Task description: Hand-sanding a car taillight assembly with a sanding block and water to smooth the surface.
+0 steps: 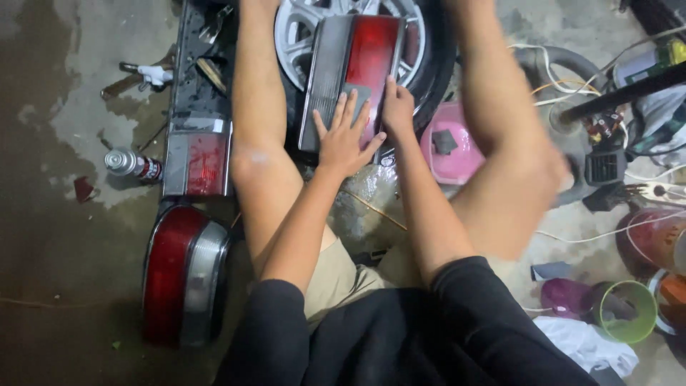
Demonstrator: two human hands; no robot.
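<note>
- The left hand (344,139) lies flat, fingers spread wide, on a small grey sanding pad (357,100) pressed against the red half of a tail light (354,78); it grips nothing, it only presses.
- The right hand (397,107) clasps the right edge of that light, thumb side on the lens, steadying it.
- The tail light leans upright against a car wheel (411,43) between the person's bare knees, its grey half to the left and its red half to the right.
- To rub well here, I judge that the pad needs even pressure from the whole palm, with strokes that run the length of the lens, not circles in one spot.
- The steadying hand should keep the light from rocking on the tyre; a slip could scratch the lens on the rim.
- The floor (57,236) looks wet, and a pink tub (450,146) stands just right of the light, a dark pad lying in it.
- Two more tail lights (187,250) and a spray can (132,164) lie to the left, well apart from the hands.
</note>
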